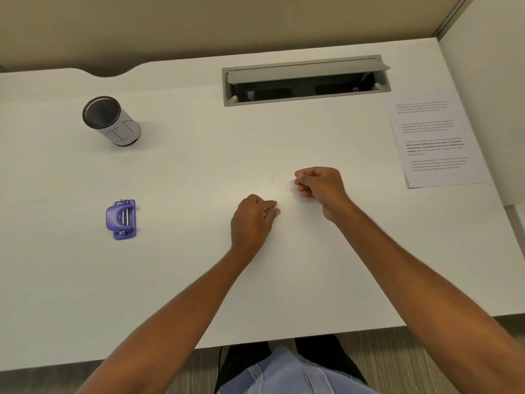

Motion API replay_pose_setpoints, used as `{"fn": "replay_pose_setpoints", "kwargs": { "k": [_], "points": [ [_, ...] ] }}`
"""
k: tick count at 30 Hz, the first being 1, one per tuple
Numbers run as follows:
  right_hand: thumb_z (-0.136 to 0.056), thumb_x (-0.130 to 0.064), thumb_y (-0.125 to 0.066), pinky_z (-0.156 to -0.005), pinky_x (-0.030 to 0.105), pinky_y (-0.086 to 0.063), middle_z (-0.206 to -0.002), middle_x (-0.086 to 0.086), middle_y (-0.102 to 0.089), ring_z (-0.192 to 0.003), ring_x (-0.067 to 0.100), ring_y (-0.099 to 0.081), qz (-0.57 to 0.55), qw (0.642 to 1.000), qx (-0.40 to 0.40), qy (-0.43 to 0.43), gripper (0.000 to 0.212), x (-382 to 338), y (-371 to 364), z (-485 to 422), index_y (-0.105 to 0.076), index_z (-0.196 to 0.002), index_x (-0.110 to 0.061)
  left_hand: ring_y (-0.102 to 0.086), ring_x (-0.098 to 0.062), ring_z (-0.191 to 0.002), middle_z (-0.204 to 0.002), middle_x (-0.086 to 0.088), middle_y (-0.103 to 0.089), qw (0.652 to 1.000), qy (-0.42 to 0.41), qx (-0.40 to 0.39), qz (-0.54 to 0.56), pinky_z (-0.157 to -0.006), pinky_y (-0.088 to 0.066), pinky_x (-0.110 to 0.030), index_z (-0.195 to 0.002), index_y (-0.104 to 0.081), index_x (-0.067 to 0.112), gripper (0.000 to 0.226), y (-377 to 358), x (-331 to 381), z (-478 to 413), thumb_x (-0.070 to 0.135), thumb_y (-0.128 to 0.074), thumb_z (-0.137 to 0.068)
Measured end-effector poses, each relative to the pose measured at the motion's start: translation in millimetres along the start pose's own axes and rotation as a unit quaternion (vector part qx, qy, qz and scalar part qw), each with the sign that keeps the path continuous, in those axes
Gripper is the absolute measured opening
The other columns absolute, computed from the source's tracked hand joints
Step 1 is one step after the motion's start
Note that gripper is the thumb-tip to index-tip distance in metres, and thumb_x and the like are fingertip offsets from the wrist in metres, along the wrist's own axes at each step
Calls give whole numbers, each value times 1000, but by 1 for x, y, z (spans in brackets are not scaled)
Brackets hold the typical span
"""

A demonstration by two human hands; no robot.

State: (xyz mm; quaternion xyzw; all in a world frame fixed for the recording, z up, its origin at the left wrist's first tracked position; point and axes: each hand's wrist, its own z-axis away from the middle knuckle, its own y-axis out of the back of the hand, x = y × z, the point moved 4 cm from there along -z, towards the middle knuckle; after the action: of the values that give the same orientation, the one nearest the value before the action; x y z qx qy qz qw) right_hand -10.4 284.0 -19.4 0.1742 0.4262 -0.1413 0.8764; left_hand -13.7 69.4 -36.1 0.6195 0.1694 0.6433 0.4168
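Note:
My left hand rests on the white desk near its middle, fingers loosely bent and pointing right, with nothing visible in it. My right hand hovers just beyond and to the right of it, curled into a fist with the thumb against the fingers. No object shows inside the fist. A tiny dark speck lies on the desk just left of the right hand. A stack of printed paper sheets lies at the right edge. At the left sits a purple hole punch.
A grey cylindrical mesh pen cup stands at the back left. An open grey cable hatch is set into the desk at the back. Beige partition walls close the back and right sides. My legs show below the front edge.

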Motion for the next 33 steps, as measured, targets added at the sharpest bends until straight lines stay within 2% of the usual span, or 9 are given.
{"fn": "replay_pose_setpoints", "kwargs": {
  "k": [5, 11, 15, 18, 20, 23, 25, 28, 33],
  "points": [
    [-98, -12, -74, -73, 24, -64, -94, 5, -83, -76, 11, -74, 2, 1000, -5, 4, 9, 1, -1, -6, -83, -99, -13, -66, -20, -89, -93, 1, -66, 999, -28, 22, -18, -71, -56, -38, -114, -87, 28, 19, 1, -1, -3, 38, -78, -101],
    [-99, -12, -74, -69, 21, -61, -92, 5, -83, -72, 10, -73, 9, 1000, -12, 7, 9, 0, -7, -13, -83, -97, -14, -62, -17, -81, -82, 6, -62, 993, -88, 45, -65, -64, -37, -27, -105, -85, 29, 12, 1, -6, -8, 36, -74, -104],
    [-97, -12, -74, -68, 22, -61, -86, 1, -82, -69, 8, -72, 40, 999, -14, 31, 10, -1, -15, -16, -84, -95, -14, -69, -19, -91, -90, 5, -72, 985, -132, 39, -108, -62, -46, -33, -110, -79, 27, 19, 1, -4, -12, 38, -63, -111],
    [-96, -14, -73, -69, 23, -59, -78, -11, -78, -65, 5, -70, 125, 988, -10, 94, 12, -5, -24, -16, -84, -92, -15, -72, -25, -88, -89, 1, -75, 977, -158, 46, -138, -60, -52, -41, -108, -78, 21, 22, 2, -1, -15, 34, -61, -112],
    [-98, -16, -71, -79, 27, -59, -86, -11, -80, -79, 7, -73, 230, 960, -17, 162, 14, -11, -33, -14, -85, -96, -14, -72, -26, -88, -89, -1, -76, 975, -159, 43, -148, -60, -54, -43, -109, -78, 18, 24, 3, 1, -16, 33, -60, -112],
    [-102, -18, -66, -90, 38, -58, -106, 0, -81, -100, 19, -72, 357, 903, -45, 236, 18, -16, -46, -12, -83, -106, -14, -72, -24, -89, -91, 2, -77, 982, -140, 47, -121, -63, -54, -39, -108, -78, 20, 21, 6, -1, -14, 33, -62, -111],
    [-104, -21, -64, -90, 43, -57, -110, 5, -78, -102, 25, -70, 424, 865, -59, 261, 20, -19, -54, -12, -81, -112, -14, -69, -19, -91, -93, 7, -76, 990, -103, 43, -89, -68, -53, -36, -109, -78, 25, 21, 5, -8, -14, 37, -61, -111],
    [-106, -24, -62, -85, 46, -58, -109, 8, -74, -98, 32, -70, 496, 818, -61, 285, 21, -22, -64, -12, -79, -108, -12, -67, -17, -90, -93, 7, -75, 997, -50, 42, -35, -74, -55, -37, -110, -78, 28, 20, 5, -18, -12, 38, -61, -111],
    [-107, -22, -62, -76, 40, -54, -108, 11, -74, -97, 37, -71, 573, 758, -58, 307, 21, -29, -72, -15, -79, -107, -10, -72, -21, -88, -97, 1, -80, 994, -7, 68, 88, -82, -61, -45, -112, -83, 20, 17, 10, -26, -10, 29, -70, -107]
  ]
}}
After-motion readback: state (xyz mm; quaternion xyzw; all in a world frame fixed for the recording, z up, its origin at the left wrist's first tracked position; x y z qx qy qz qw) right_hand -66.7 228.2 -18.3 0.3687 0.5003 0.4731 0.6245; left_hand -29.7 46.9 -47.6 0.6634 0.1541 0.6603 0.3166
